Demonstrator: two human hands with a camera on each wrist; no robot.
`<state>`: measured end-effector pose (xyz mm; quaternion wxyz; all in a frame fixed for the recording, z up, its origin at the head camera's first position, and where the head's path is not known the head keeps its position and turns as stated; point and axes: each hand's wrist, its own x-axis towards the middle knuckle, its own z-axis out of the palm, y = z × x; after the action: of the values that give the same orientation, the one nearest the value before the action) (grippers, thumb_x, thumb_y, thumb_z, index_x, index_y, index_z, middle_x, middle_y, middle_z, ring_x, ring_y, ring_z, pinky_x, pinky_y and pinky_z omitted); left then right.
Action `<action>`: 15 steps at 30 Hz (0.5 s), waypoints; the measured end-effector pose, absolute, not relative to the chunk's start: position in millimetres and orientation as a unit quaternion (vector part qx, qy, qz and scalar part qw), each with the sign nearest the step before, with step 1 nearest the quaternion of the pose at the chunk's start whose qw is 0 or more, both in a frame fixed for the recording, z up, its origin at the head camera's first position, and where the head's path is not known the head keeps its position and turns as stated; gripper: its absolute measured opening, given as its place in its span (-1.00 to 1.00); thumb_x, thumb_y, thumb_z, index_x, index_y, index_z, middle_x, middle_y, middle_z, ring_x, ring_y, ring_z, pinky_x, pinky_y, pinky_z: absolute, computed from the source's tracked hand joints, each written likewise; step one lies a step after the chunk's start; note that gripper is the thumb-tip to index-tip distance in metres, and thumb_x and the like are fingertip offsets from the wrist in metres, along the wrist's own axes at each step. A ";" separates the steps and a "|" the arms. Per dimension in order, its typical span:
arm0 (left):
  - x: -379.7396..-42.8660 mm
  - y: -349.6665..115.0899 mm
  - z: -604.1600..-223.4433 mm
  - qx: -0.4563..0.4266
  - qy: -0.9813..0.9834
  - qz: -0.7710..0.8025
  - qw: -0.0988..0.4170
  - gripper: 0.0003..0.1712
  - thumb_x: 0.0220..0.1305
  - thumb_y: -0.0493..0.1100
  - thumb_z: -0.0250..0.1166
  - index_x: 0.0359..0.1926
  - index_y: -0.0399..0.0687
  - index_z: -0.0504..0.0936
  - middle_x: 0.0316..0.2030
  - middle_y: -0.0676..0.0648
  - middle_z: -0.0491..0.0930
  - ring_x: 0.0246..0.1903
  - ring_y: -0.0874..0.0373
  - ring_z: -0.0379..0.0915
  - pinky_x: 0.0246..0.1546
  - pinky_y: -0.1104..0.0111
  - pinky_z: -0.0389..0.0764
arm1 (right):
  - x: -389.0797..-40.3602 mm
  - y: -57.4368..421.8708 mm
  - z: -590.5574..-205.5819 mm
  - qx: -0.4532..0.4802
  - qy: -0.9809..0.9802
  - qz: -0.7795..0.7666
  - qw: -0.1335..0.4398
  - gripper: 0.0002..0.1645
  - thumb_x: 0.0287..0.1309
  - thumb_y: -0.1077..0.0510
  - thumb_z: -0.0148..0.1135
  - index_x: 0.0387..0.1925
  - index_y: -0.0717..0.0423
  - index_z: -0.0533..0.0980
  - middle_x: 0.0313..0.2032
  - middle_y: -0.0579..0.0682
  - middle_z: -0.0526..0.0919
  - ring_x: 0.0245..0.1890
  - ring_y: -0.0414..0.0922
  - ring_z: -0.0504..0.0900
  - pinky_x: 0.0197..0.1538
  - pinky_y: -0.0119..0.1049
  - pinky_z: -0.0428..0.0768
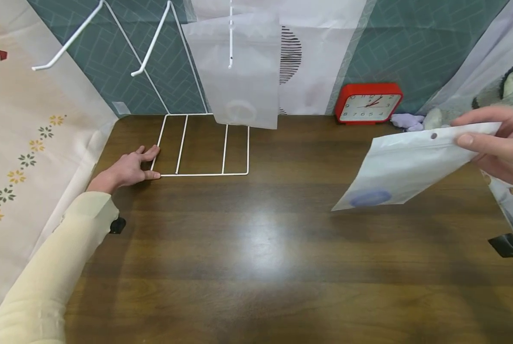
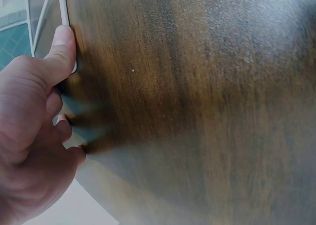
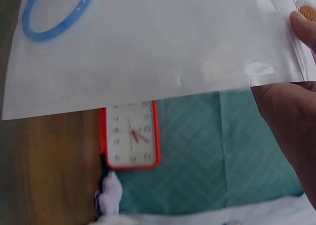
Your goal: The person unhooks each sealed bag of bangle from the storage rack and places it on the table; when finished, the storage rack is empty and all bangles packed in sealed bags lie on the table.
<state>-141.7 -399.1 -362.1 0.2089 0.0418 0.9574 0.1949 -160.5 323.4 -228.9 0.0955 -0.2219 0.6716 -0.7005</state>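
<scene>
At the far left of the table, my left hand (image 1: 129,168) rests on the near left corner of a white wire rack (image 1: 204,175). Its thumb lies along the front wire in the left wrist view, and the other fingers spread by the side wire. On the right, my right hand (image 1: 503,143) pinches the top edge of a white translucent plastic bag (image 1: 411,162), tilted in the air. Inside that bag shows a blue ring (image 3: 59,25). Another white bag (image 1: 243,71) hangs from a rack hook (image 1: 231,38), with a pale ring inside.
Two bare hooks (image 1: 153,43) jut out from the rack's upper left. A red clock (image 1: 369,103) stands at the back right, next to a grey plush toy (image 1: 503,93) and a small purple item (image 1: 407,120). Patterned cloth covers the walls around the brown wooden table (image 1: 256,267).
</scene>
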 end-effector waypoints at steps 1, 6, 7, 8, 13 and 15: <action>-142.0 -398.6 -361.4 0.042 0.957 0.195 0.209 0.08 0.29 0.04 0.39 0.56 -0.13 -0.10 0.43 -0.61 -0.26 0.32 -0.70 -0.28 0.27 -0.39 -0.15 | -160.5 330.3 -230.0 -0.223 0.672 -0.698 0.102 -0.57 0.26 0.68 -0.08 0.08 0.50 0.53 -0.03 0.12 0.64 -0.17 -0.09 0.66 -0.18 -0.41 0.64; -143.7 -399.1 -359.6 0.042 0.958 0.190 0.210 0.09 0.29 0.05 0.39 0.56 -0.14 -0.11 0.42 -0.63 -0.26 0.31 -0.71 -0.27 0.27 -0.39 -0.14 | -165.2 354.7 -237.3 -0.210 0.699 -0.676 0.101 -0.56 0.26 0.67 -0.07 0.05 0.44 0.56 -0.10 0.07 0.68 -0.20 -0.14 0.70 -0.23 -0.45 0.64; -143.8 -398.9 -359.3 0.042 0.958 0.189 0.210 0.09 0.29 0.06 0.39 0.56 -0.13 -0.11 0.42 -0.63 -0.27 0.31 -0.72 -0.26 0.27 -0.39 -0.13 | -167.8 357.2 -238.8 -0.206 0.702 -0.674 0.101 -0.57 0.27 0.66 -0.06 0.05 0.44 0.56 -0.10 0.07 0.68 -0.21 -0.15 0.70 -0.24 -0.45 0.64; -144.1 -399.1 -359.5 0.041 0.958 0.189 0.211 0.09 0.29 0.05 0.39 0.56 -0.13 -0.11 0.42 -0.63 -0.27 0.31 -0.72 -0.26 0.27 -0.38 -0.13 | -170.6 359.1 -240.3 -0.200 0.705 -0.672 0.101 -0.58 0.27 0.66 -0.04 0.05 0.43 0.57 -0.10 0.06 0.68 -0.21 -0.15 0.70 -0.25 -0.45 0.64; -143.7 -397.7 -360.1 0.039 0.958 0.188 0.213 0.09 0.29 0.05 0.40 0.57 -0.13 -0.10 0.42 -0.63 -0.27 0.30 -0.73 -0.25 0.27 -0.38 -0.12 | -190.2 360.5 -247.0 -0.207 0.709 -0.668 0.095 -0.61 0.27 0.65 -0.02 0.05 0.47 0.55 -0.11 0.07 0.66 -0.22 -0.15 0.68 -0.26 -0.45 0.63; -143.2 -397.1 -360.4 0.040 0.958 0.187 0.212 0.08 0.29 0.03 0.40 0.56 -0.14 -0.10 0.42 -0.64 -0.27 0.29 -0.74 -0.25 0.26 -0.39 -0.12 | -198.2 358.2 -248.4 -0.203 0.737 -0.640 0.076 -0.61 0.26 0.63 0.02 0.04 0.43 0.58 -0.11 0.03 0.65 -0.24 -0.20 0.67 -0.29 -0.48 0.62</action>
<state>-143.2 -397.1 -360.4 0.2123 0.0396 0.9583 0.1871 -198.2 358.2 -248.4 0.0757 -0.2033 0.7370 -0.6401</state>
